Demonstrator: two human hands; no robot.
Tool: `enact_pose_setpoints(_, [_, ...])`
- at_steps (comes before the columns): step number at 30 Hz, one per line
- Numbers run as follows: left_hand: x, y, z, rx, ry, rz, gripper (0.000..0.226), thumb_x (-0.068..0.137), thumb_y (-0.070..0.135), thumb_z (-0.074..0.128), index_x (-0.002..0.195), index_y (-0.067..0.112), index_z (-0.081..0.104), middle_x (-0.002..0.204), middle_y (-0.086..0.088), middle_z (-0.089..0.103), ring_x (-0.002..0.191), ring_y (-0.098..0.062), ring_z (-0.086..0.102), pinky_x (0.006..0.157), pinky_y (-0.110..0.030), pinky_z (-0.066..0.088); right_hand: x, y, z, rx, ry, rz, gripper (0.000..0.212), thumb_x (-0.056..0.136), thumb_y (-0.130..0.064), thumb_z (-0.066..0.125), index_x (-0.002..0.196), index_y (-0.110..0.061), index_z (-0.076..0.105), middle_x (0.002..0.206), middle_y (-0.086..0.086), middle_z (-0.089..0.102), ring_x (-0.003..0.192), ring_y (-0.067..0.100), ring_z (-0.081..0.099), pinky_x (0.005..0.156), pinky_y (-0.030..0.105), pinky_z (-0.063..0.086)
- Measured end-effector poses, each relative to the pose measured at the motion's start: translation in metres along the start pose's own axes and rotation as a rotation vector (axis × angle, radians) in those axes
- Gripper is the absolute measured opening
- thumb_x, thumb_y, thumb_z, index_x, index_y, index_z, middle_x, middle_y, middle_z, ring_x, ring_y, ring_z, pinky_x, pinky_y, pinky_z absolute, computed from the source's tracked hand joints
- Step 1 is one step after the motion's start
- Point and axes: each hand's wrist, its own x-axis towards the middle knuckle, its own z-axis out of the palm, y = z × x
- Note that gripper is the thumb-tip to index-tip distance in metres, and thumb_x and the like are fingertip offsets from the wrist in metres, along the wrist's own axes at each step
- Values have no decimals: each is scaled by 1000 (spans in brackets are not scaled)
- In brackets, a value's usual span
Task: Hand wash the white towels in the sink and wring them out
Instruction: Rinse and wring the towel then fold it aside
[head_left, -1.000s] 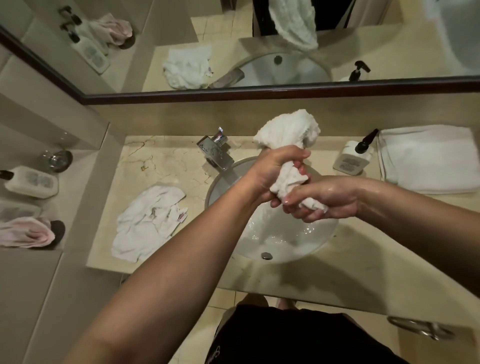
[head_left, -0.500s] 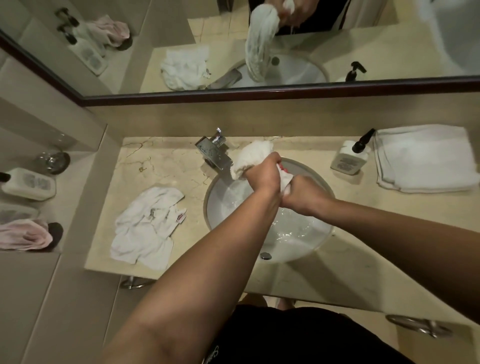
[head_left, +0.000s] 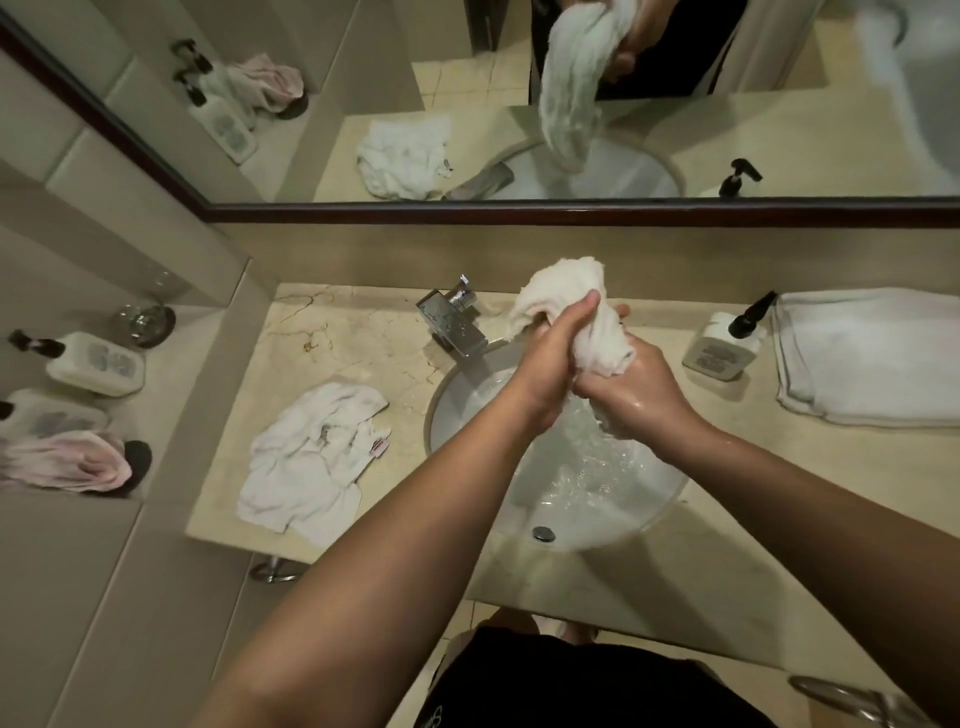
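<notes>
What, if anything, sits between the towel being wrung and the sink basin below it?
Nothing visible. Both the left hand and right hand grip the wet towel directly above the sink; the faucet stands off to the left.

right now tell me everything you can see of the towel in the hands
The towel is white terry cloth, wet-looking and twisted into a thick rope above the sink. The left hand grips its upper part, with a bunched end bulging out above the fist toward the faucet. The right hand grips the lower part, and a short end pokes out below that fist over the rippling water. It is held roughly upright, leaning slightly. Only the two hands touch it.
</notes>
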Motion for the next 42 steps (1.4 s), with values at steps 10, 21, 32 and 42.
enact_pose_setpoints(10, [-25,14,-2,-429,-1056,-9,103,68,63,79,148,11,40,159,-32,23,145,-50,23,116,-66,19,-24,-21,0,1192,-1310,235,38,89,-23,53,114,4,62,78,9,68,65,17,65,64,27,55])
enact_pose_setpoints(21, [-17,33,5,-48,-27,-171,18,94,4,54,83,18,50,45,6,44,35,-5,42,48,-20,40,-14,-17,-15,243,-586,333,17,84,-10,69,86,-12,52,60,6,43,43,14,35,44,23,28])
enact_pose_setpoints(32, [29,-17,5,85,456,-92,48,84,4,50,40,20,36,42,2,36,37,-16,31,48,-27,30,30,46,10,-503,-126,47,15,84,-30,65,90,-16,64,79,8,70,70,28,68,57,38,53])
enact_pose_setpoints(42, [36,-29,-2,24,642,-168,22,70,27,78,63,11,65,55,-2,61,56,-23,57,75,-42,60,20,73,20,-812,50,-9,35,92,-34,58,107,-2,62,92,17,69,82,38,66,61,35,45])
